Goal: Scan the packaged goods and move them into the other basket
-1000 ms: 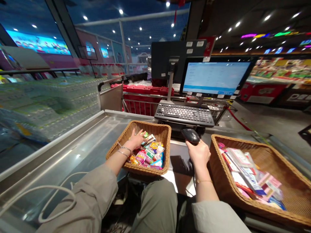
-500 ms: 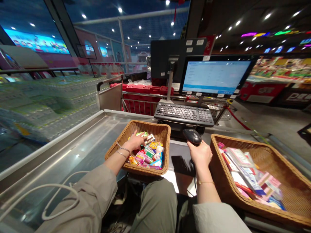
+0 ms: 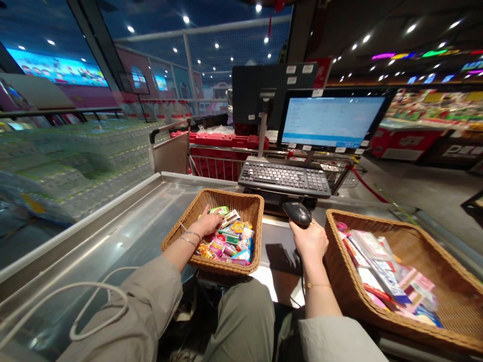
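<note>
My left hand reaches into the left wicker basket, its fingers curled round a small packet among several colourful packets; which packet it grips I cannot make out. A green packet lies just beyond its fingertips. Between the two baskets my right hand is closed round a black handheld barcode scanner, held upright with its cable running down past my wrist.
At the right, a larger wicker basket holds several flat boxes. A keyboard and a lit screen stand behind the baskets. A steel counter runs left, with a white cable lying on it. Red shopping trolleys stand beyond.
My left hand has drawn back slightly inside the basket and closed on a packet. The right hand with the scanner has hardly moved.
</note>
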`<state>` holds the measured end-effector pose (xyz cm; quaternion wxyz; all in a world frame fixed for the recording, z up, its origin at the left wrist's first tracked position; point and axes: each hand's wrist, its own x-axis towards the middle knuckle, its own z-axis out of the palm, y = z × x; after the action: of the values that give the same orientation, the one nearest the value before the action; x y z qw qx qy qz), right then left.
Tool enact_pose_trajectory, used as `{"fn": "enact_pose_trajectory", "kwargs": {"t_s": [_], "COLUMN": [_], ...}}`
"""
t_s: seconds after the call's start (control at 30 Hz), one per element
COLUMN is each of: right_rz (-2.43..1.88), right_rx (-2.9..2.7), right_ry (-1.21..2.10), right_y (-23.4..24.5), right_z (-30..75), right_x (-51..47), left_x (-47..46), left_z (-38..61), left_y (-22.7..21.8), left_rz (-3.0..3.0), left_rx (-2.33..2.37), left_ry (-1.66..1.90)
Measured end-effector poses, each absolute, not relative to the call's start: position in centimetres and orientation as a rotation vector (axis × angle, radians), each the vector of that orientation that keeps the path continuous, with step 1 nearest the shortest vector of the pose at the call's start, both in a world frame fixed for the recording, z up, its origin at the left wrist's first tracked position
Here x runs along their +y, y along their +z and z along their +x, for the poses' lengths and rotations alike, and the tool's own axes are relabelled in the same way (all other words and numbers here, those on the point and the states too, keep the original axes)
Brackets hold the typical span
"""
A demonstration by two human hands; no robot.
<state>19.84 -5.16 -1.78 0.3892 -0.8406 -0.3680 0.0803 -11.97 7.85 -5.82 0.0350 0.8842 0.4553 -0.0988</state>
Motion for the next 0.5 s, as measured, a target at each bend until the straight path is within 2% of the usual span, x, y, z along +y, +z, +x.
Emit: {"fn": "enact_pose_trajectory", "kwargs": {"t_s": [0.27,0.5], "right_rz": [-2.103,-2.111], "right_rx": [-0.95,-0.95], "right_ry": [0.177,0.168], "right_y": [-2.1,-2.3], "right_z": [20.1,20.3], "right_x": [-5.0,-5.1], "left_x": [8.4,7.5], "left_z": [-11.5,-11.0], "left_y": [-6.6,-6.4], "left_rz": [2.68,2.739], "left_rx": [1.576,1.477], "left_ry": [-0.16,-0.24]}}
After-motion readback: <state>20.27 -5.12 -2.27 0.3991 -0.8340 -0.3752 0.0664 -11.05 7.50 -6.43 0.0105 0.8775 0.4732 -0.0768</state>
